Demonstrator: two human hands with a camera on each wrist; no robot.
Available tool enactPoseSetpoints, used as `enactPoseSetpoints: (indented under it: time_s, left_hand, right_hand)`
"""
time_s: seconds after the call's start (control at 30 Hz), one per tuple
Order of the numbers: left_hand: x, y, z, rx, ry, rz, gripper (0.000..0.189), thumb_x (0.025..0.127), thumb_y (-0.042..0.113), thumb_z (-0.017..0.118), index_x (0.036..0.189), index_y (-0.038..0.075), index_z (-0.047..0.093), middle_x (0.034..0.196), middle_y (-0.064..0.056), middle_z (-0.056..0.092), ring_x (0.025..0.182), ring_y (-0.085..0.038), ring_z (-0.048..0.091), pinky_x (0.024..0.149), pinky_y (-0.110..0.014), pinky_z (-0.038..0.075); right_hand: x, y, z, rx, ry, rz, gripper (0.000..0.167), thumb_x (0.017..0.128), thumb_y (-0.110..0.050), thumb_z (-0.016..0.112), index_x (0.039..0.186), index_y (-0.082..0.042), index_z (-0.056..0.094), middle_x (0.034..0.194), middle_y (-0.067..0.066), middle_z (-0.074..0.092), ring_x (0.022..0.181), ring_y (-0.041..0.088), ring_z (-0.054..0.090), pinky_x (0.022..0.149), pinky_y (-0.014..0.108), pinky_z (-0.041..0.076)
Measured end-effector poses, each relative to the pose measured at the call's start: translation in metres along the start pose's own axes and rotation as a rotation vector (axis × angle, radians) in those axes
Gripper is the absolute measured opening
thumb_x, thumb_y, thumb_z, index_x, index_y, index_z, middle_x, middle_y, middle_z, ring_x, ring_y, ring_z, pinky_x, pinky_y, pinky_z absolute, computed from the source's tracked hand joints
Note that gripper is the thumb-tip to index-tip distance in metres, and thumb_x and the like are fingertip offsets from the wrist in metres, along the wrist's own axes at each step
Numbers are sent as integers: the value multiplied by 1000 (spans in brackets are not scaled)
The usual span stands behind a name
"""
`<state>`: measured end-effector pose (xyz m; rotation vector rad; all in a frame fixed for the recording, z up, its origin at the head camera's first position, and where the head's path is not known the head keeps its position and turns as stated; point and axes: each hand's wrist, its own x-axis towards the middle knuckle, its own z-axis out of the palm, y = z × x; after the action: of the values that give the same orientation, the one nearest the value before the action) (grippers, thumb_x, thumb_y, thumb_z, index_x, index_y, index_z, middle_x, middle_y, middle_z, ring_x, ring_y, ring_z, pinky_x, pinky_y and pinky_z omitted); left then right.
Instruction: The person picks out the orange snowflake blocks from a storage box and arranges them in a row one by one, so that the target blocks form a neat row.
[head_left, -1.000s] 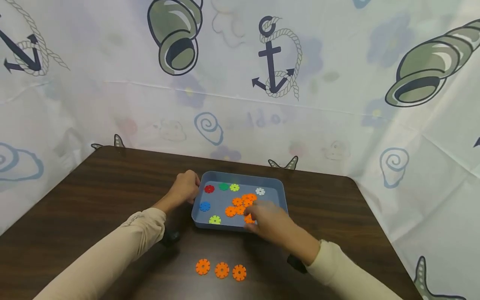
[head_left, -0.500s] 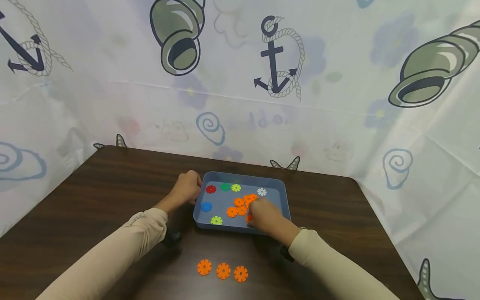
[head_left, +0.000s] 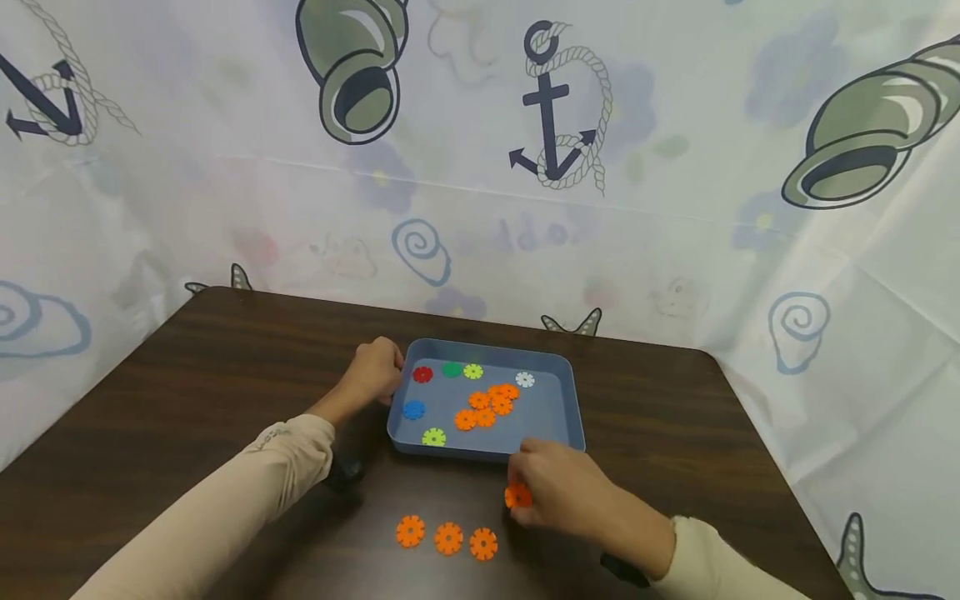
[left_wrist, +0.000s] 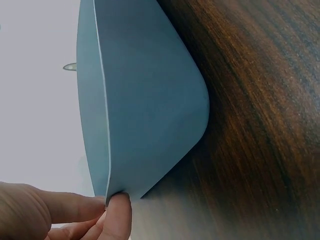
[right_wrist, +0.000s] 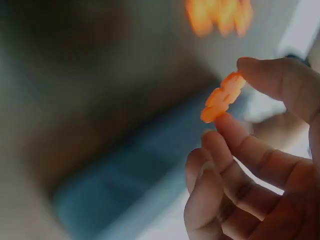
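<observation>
At right wrist: orange disc [right_wrist: 223, 97] slantwise | head only: white disc [head_left: 525, 379]

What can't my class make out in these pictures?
Head view: the right hand hides parts of the rectangular blue-grey plastic tray and the pinched notched orange plastic disc.
Left wrist: the tray's wall hides its floor; the frame edge cuts the left hand.
Right wrist: other orange discs are blurred, cut by the top edge.

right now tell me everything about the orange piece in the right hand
The orange piece is a thin round disc with a notched rim, apparently plastic. The right hand pinches it by opposite edges. It is outside the tray, by its near side, and right of three orange discs. Whether it touches the table is unclear.
</observation>
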<state>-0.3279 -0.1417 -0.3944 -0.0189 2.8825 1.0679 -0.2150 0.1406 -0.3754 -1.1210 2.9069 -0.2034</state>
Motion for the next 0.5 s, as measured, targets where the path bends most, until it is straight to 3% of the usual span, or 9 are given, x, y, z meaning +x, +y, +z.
enactPoseSetpoints:
  time_s: [0.1, 0.23, 0.5]
  left_hand:
    - [1, 3, -2, 9, 3, -13, 28, 88, -8, 54, 114, -12, 65, 113, -31, 66, 57, -22, 69, 51, -29, 60]
    - [2, 3, -2, 18, -21, -26, 29, 89, -8, 55, 116, -12, 64, 114, -32, 65, 58, -21, 69, 52, -29, 60]
    - [3, 3, -1, 16, -13, -26, 26, 89, -8, 56, 113, -12, 64, 115, -33, 64, 58, -21, 69, 51, -29, 60]
  right_hand:
    - [-19, -8, 13, -8, -91, -10, 25, 72, -27, 86, 83, -16, 67, 78, -10, 49, 63, 2, 44, 49, 18, 40]
    - [-29, -10, 29, -1, -154, 4, 23, 73, -25, 86, 85, -17, 67, 78, -11, 47, 63, 1, 41, 50, 17, 39]
    - [-27, -13, 37, -17, -175, 0, 22, 74, -24, 86, 85, -18, 67, 76, -11, 46, 62, 2, 41, 48, 18, 39]
